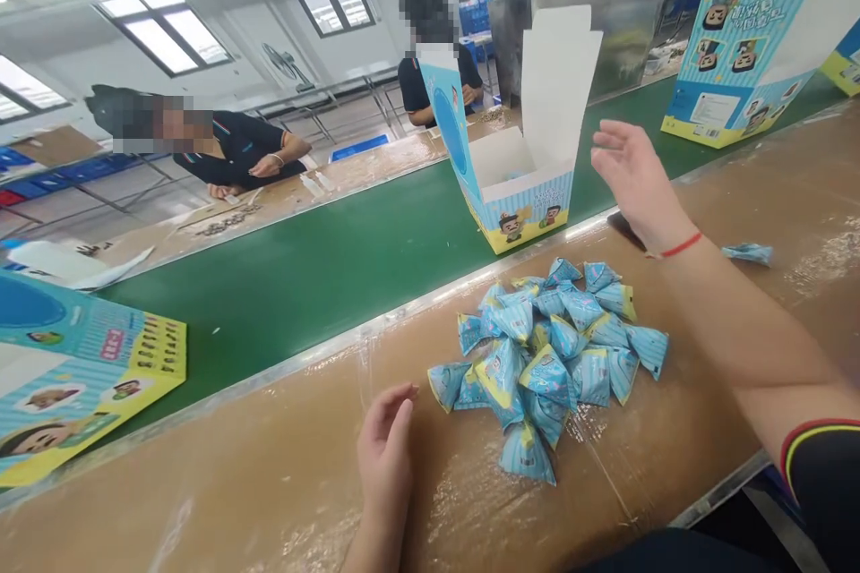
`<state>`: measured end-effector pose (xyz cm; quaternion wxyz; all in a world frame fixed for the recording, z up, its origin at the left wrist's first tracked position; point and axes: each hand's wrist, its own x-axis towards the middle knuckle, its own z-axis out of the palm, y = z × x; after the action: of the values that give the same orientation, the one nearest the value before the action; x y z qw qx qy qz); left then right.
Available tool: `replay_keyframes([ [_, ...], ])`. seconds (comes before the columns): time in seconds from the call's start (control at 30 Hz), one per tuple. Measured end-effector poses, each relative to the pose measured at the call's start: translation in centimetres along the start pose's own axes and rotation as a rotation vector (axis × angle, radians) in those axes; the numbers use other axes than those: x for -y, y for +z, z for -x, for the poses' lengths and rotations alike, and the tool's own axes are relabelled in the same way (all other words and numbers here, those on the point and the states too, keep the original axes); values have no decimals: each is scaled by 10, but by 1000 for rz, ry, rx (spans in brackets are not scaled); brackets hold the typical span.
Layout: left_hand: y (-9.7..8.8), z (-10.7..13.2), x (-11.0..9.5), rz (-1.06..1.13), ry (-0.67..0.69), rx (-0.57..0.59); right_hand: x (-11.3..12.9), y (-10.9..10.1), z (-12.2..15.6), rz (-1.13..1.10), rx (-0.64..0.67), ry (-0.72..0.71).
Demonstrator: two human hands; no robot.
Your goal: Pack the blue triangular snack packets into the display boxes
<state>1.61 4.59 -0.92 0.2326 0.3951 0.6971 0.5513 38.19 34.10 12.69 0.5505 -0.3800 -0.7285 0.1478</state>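
A heap of small blue-and-yellow pyramid-shaped packets (514, 318) lies on the brown, film-covered tabletop in front of me. My left hand (386, 443) rests just left of the heap, fingers loosely curved and thumb apart, with nothing in it. Raised beyond the heap on the right, my right hand (632, 179) has its fingers stretched out and holds nothing visible. To its left, an open-topped blue-and-yellow carton (534, 210) stands on the green conveyor belt, its white flaps up. Something pale blue shows inside, too little to make out.
More cartons are on the belt (322, 286), a tall one (732, 54) at right and another (94, 367) at left. One packet (749, 252) lies apart beyond my right forearm. A dark flat object (626, 230) is partly under my wrist. Two people sit across the belt.
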Motion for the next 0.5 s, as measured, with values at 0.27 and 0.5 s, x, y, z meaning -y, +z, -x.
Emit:
replay_keyframes([
  [0.27, 13, 8, -2, -146, 248, 96, -30, -36, 120, 130, 496, 300],
  [0.5, 10, 5, -6, -371, 245, 373, -53, -28, 146, 23, 547, 288],
])
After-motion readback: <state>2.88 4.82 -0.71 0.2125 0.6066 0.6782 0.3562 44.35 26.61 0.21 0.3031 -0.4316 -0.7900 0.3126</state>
